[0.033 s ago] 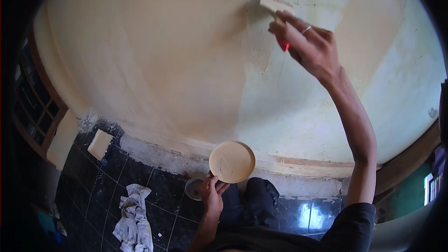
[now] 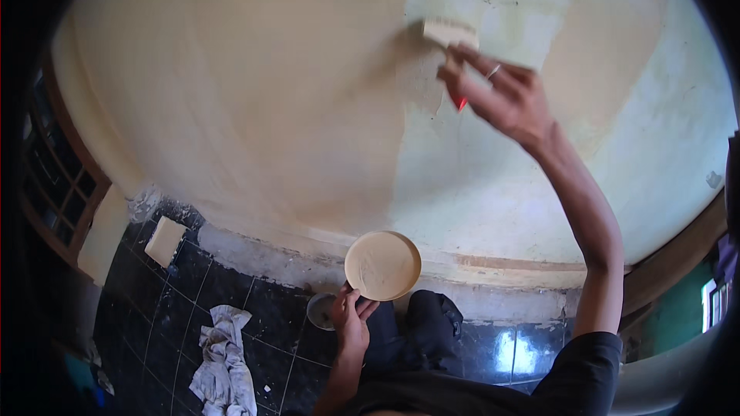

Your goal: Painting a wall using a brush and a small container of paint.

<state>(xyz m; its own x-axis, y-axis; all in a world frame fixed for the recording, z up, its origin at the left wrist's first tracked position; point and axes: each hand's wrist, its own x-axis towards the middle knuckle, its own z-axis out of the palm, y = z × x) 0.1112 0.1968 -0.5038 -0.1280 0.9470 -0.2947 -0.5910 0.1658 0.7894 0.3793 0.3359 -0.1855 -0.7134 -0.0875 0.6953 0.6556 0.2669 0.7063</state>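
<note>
In my raised right hand (image 2: 501, 96) is a paintbrush (image 2: 449, 33), gripped by its handle, whose red end shows below the fingers. Its broad head, coated in cream paint, is at the wall (image 2: 308, 108) near the border between a beige coat and a paler greenish patch; whether the bristles touch I cannot tell. Low in front of me my left hand (image 2: 353, 322) grips the near-left rim of a round, shallow container (image 2: 383, 266) of beige paint, thumb at the edge.
Black floor tiles (image 2: 274, 331) meet the wall's rough base. A grey bucket (image 2: 321, 311) stands beside my left hand. Farther left lie a crumpled, stained cloth (image 2: 222, 362) and a cream rectangular block or container (image 2: 165, 241). A wood-framed window (image 2: 58, 177) is at the far left.
My right hand and the paintbrush have moved a little down and to the left along the wall. The left hand and paint container have hardly moved.
</note>
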